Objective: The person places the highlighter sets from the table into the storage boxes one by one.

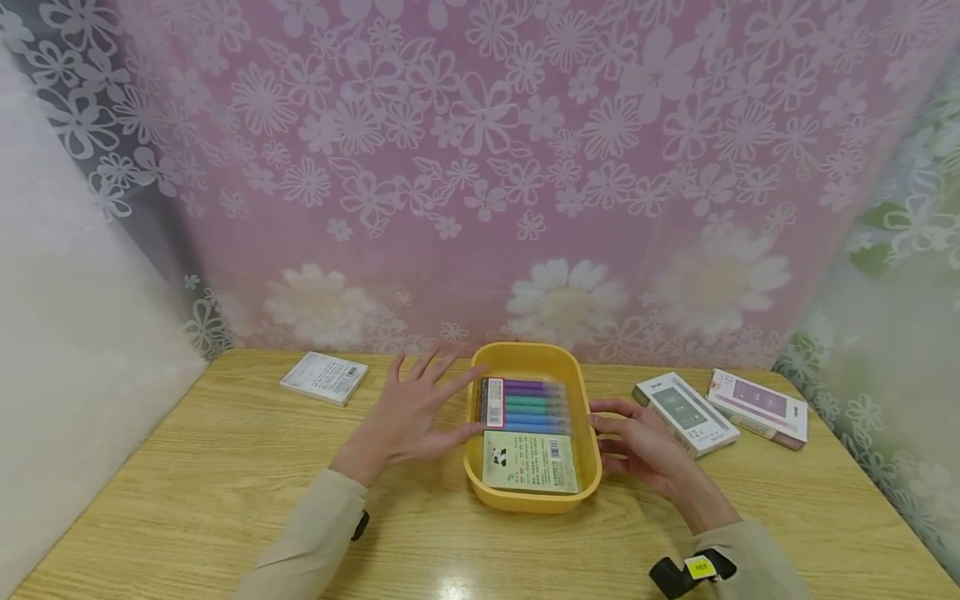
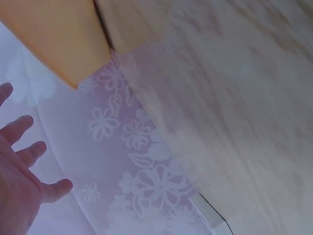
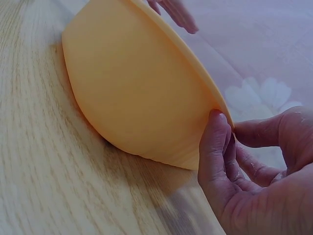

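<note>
A yellow plastic basket (image 1: 525, 502) sits on the table in front of me. Inside lies a clear pack of purple, green and blue pens (image 1: 534, 407) with a red-edged white label. Below it in the basket is a pale green pack (image 1: 528, 461) with a panda picture. My left hand (image 1: 416, 408) is spread beside the left side, its thumb and index tips overlapping the rim in the head view. In the right wrist view, curled fingers of my right hand (image 3: 254, 181) grip the basket's rim (image 3: 208, 81). Part of that hand is hidden in the head view.
A white box (image 1: 325, 377) lies at the back left of the wooden table (image 1: 187, 500). Right of my right hand are a white box with a green panel (image 1: 686, 412) and another with a purple panel (image 1: 757, 407). A pink flowered curtain (image 1: 465, 167) hangs behind.
</note>
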`<act>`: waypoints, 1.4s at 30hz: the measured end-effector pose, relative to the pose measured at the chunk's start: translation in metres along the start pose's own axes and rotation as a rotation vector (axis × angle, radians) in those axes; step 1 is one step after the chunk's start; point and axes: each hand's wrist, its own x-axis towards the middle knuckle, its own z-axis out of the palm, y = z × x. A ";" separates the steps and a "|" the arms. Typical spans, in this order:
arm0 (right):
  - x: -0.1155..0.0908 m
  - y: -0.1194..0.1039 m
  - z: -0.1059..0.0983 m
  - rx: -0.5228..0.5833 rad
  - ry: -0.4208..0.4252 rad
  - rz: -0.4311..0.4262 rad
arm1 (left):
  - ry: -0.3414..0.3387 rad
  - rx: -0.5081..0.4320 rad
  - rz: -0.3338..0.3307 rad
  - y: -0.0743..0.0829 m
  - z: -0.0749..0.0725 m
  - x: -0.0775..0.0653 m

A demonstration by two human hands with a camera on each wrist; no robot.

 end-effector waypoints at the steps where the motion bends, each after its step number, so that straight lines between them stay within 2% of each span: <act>1: 0.000 0.000 0.000 -0.002 0.000 0.001 | 0.004 -0.001 -0.001 -0.002 0.000 -0.002; 8: 0.000 0.002 0.000 -0.004 -0.001 0.000 | 0.019 0.020 -0.019 -0.014 -0.002 -0.014; 15: 0.000 0.001 0.000 -0.010 0.025 0.013 | -0.003 0.033 -0.067 -0.027 -0.003 -0.025; 24: 0.001 0.003 0.000 -0.015 0.013 0.007 | -0.037 0.020 -0.139 -0.044 -0.006 -0.038; 42: 0.000 0.001 -0.001 -0.005 -0.006 -0.008 | -0.085 0.050 -0.205 -0.085 -0.019 -0.045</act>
